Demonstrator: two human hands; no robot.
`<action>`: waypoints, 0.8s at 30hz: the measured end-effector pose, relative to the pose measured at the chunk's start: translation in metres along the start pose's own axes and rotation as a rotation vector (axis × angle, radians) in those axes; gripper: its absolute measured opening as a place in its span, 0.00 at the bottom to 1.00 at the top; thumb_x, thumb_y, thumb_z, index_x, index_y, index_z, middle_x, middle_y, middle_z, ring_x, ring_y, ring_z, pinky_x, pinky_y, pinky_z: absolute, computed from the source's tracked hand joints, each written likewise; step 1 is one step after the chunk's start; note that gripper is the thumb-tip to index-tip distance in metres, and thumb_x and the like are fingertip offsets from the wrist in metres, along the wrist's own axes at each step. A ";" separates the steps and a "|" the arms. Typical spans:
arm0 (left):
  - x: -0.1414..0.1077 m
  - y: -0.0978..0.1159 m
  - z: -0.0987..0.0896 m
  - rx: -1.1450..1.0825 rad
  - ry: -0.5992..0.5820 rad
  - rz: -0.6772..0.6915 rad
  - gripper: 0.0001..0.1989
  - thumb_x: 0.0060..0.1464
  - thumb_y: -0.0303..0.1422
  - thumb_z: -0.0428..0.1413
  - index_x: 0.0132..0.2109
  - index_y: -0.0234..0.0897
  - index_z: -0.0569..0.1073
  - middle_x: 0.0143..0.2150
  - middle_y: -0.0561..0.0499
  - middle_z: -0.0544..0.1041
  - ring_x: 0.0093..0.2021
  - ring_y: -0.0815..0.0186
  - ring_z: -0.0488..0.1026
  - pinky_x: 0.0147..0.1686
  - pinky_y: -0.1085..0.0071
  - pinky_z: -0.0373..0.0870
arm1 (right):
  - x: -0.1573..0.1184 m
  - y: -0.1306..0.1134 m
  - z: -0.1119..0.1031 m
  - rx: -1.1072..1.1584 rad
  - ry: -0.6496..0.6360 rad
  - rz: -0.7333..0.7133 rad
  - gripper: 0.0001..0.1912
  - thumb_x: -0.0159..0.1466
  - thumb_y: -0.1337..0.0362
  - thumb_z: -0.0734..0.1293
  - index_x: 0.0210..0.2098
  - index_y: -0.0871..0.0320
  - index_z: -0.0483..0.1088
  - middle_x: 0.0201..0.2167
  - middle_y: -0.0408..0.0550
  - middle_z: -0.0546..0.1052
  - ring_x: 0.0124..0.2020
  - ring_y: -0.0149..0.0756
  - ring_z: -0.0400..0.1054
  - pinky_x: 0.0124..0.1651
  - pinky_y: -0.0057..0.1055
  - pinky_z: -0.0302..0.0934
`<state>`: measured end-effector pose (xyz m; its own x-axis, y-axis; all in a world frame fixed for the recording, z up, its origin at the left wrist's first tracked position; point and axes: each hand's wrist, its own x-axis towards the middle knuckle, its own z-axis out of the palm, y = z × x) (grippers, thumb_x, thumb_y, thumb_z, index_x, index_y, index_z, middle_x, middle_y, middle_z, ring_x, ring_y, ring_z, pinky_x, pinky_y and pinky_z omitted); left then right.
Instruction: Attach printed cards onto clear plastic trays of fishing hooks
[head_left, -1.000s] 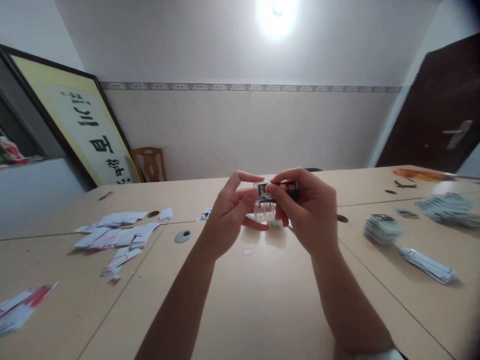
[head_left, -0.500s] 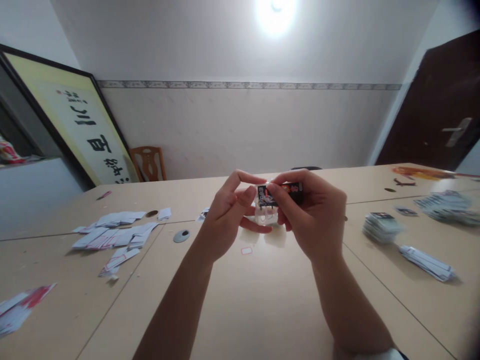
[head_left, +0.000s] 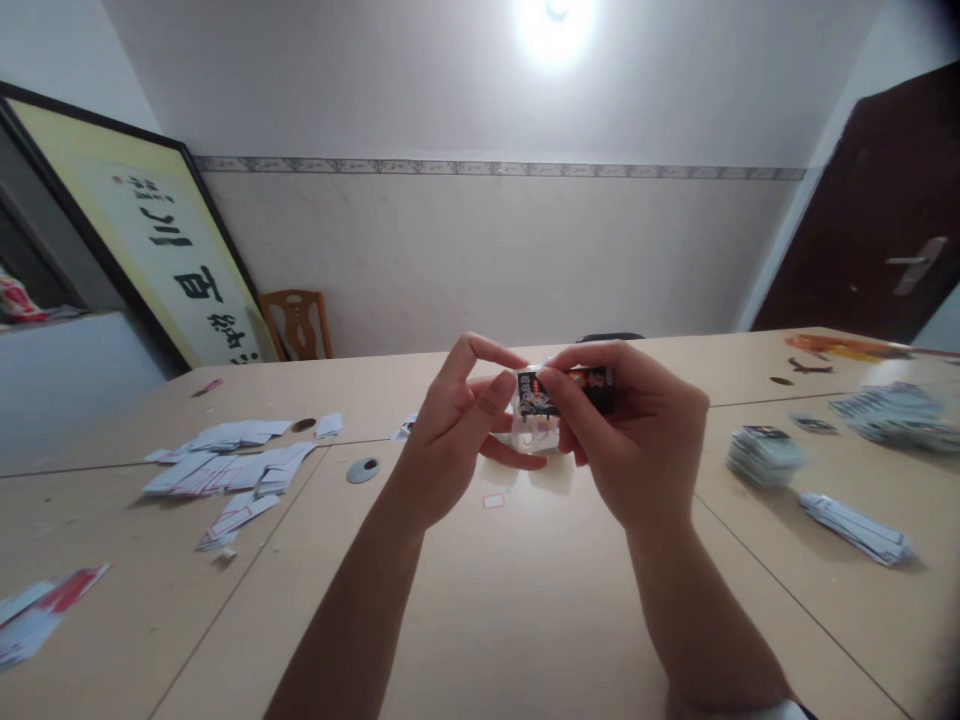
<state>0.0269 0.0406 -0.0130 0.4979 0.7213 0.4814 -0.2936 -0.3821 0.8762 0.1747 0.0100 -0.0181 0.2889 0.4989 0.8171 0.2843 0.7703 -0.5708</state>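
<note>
Held up above the bare middle of the tabletop [head_left: 480,600]: a small dark card [head_left: 564,388] with a clear plastic sleeve [head_left: 534,432] hanging below it, pinched in the grip of the right hand [head_left: 637,440], with the left hand [head_left: 457,435] closed on the sleeve's left edge by thumb and curled fingers. Farther out, scattered white slips [head_left: 232,470] at left and stacked cards [head_left: 765,455] at right. Beyond, a wooden chair [head_left: 298,325], a framed calligraphy panel [head_left: 150,240] and a dark door [head_left: 885,220].
</note>
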 end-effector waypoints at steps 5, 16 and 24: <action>0.000 0.000 0.000 -0.006 0.002 -0.003 0.09 0.65 0.40 0.55 0.46 0.41 0.65 0.40 0.52 0.79 0.36 0.62 0.82 0.29 0.70 0.82 | 0.000 0.000 0.000 -0.006 -0.003 0.002 0.03 0.60 0.66 0.72 0.29 0.56 0.74 0.17 0.37 0.69 0.16 0.25 0.62 0.17 0.24 0.58; 0.000 0.000 0.001 -0.001 -0.004 0.002 0.10 0.65 0.40 0.55 0.46 0.41 0.65 0.39 0.52 0.79 0.37 0.61 0.82 0.28 0.70 0.82 | 0.000 -0.001 0.000 -0.009 -0.006 0.012 0.04 0.60 0.65 0.72 0.30 0.56 0.74 0.17 0.37 0.70 0.16 0.25 0.63 0.18 0.24 0.58; 0.001 0.001 0.002 0.027 0.012 -0.004 0.11 0.64 0.42 0.55 0.46 0.42 0.64 0.39 0.52 0.80 0.37 0.60 0.82 0.27 0.68 0.83 | 0.000 -0.001 -0.001 -0.027 -0.012 0.018 0.04 0.60 0.65 0.72 0.30 0.56 0.73 0.18 0.37 0.71 0.16 0.26 0.63 0.18 0.25 0.59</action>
<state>0.0284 0.0396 -0.0120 0.4890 0.7298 0.4777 -0.2698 -0.3942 0.8785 0.1754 0.0092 -0.0173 0.2828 0.5175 0.8076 0.3035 0.7504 -0.5871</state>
